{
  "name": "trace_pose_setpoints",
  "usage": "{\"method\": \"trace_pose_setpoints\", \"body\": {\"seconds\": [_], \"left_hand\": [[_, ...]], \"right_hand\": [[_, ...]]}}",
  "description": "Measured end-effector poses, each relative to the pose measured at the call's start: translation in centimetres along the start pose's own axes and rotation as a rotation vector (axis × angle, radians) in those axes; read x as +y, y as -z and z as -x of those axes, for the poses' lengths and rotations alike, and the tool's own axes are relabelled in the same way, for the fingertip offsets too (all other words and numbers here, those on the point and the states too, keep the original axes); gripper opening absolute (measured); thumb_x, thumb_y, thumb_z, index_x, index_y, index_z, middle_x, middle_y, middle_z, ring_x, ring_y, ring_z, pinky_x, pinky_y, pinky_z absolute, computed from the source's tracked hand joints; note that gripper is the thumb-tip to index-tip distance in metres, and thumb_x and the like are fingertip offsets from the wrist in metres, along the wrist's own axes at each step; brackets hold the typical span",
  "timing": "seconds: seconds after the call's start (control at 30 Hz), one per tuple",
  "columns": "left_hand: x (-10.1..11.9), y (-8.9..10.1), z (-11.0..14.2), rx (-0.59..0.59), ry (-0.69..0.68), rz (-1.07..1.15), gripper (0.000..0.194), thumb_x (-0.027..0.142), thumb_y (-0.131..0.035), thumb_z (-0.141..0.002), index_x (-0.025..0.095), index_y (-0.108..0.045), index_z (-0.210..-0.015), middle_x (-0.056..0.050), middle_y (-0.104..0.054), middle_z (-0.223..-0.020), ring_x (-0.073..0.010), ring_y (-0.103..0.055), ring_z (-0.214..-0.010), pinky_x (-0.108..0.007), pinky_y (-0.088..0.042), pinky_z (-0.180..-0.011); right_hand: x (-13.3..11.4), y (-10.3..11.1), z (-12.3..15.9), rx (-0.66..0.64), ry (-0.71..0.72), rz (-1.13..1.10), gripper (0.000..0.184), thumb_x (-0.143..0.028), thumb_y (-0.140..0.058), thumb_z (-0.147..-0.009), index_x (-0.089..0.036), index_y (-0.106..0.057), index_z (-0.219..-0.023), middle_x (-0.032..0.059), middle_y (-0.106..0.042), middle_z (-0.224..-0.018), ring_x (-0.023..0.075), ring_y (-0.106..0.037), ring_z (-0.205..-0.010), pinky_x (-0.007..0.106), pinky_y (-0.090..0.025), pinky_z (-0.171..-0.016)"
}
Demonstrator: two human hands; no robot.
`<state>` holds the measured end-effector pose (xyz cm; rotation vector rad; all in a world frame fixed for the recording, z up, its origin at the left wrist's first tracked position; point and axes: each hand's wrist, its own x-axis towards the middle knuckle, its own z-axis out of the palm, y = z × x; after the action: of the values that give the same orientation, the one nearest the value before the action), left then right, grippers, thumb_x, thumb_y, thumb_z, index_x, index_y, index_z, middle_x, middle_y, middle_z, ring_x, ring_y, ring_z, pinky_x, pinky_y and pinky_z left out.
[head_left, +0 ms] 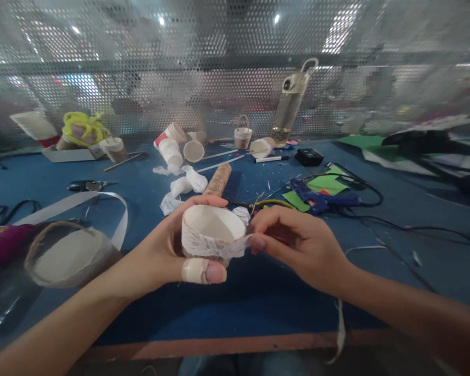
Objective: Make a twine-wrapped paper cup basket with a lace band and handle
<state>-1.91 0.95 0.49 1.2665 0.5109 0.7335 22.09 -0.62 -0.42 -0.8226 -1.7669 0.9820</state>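
My left hand (172,235) is wrapped round a small cup (211,222) with a white inside, its mouth tilted up toward me. The thumb, with a bandage on it, presses the cup's near side. A strip of white lace ribbon (215,245) runs around the cup below the rim. At the cup's right side, my right hand (297,240) pinches the lace ribbon's end between thumb and fingertips. The ribbon's tail hangs past the table edge below my right wrist. Just behind the cup lies a twine-wrapped roll (219,179).
To the right lies a blue glue gun (325,201) with its cord, beside green paper (329,183). A clear bottle (289,107) stands at the back near a small handled basket (243,137). Paper cups (169,149) lie behind. On the left sit a larger basket (68,258) and pliers-like tool (90,186).
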Motion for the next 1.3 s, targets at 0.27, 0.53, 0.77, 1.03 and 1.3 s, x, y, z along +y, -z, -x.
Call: {"method": "trace_pose_setpoints", "body": {"seconds": [0.27, 0.53, 0.77, 1.03, 1.3], "left_hand": [[0.06, -0.22, 0.01, -0.014, 0.004, 0.001, 0.07, 0.017, -0.086, -0.072, 0.032, -0.051, -0.131, -0.001, -0.064, -0.104, -0.0104, -0.06, -0.073, -0.02, -0.051, -0.065], [0.28, -0.7, -0.04, 0.012, 0.001, -0.073, 0.071, 0.023, -0.087, -0.069, 0.035, -0.053, -0.13, 0.002, -0.062, -0.105, -0.012, -0.06, -0.078, -0.019, -0.051, -0.065], [0.42, -0.48, -0.09, -0.006, 0.01, -0.107, 0.068, 0.021, -0.088, -0.068, 0.031, -0.055, -0.128, -0.004, -0.064, -0.108, -0.0162, -0.061, -0.083, -0.024, -0.053, -0.07], [0.46, -0.52, 0.13, -0.063, 0.043, -0.049, 0.067, 0.028, -0.086, -0.071, 0.03, -0.056, -0.131, -0.005, -0.066, -0.111, -0.0238, -0.065, -0.098, -0.029, -0.054, -0.08], [0.96, -0.66, 0.18, 0.007, 0.039, -0.143, 0.072, 0.037, -0.082, -0.077, 0.036, -0.049, -0.141, -0.005, -0.057, -0.132, -0.0254, -0.061, -0.111, -0.032, -0.054, -0.088]], "right_hand": [[0.07, -0.17, -0.02, 0.003, 0.003, -0.003, 0.009, -0.026, -0.07, -0.09, -0.021, -0.065, -0.085, -0.0017, -0.065, -0.082, 0.0098, -0.064, -0.069, 0.02, -0.053, -0.063], [-0.12, -0.09, -0.24, 0.015, 0.035, 0.024, 0.013, -0.03, -0.072, -0.089, -0.02, -0.066, -0.084, 0.0004, -0.067, -0.081, 0.0109, -0.063, -0.069, 0.021, -0.053, -0.062], [0.23, -0.19, -0.25, 0.021, -0.018, -0.054, 0.017, -0.029, -0.078, -0.084, -0.02, -0.064, -0.085, -0.0005, -0.066, -0.083, 0.0104, -0.063, -0.07, 0.021, -0.055, -0.064], [0.04, 0.02, -0.18, -0.063, 0.046, -0.101, 0.023, -0.026, -0.077, -0.085, -0.024, -0.069, -0.107, -0.0001, -0.069, -0.092, 0.0123, -0.067, -0.08, 0.024, -0.058, -0.074], [-0.35, 0.21, -0.07, -0.147, 0.036, -0.166, 0.011, -0.028, -0.072, -0.089, -0.018, -0.066, -0.092, 0.0001, -0.066, -0.078, 0.0114, -0.066, -0.065, 0.024, -0.056, -0.063]]}}
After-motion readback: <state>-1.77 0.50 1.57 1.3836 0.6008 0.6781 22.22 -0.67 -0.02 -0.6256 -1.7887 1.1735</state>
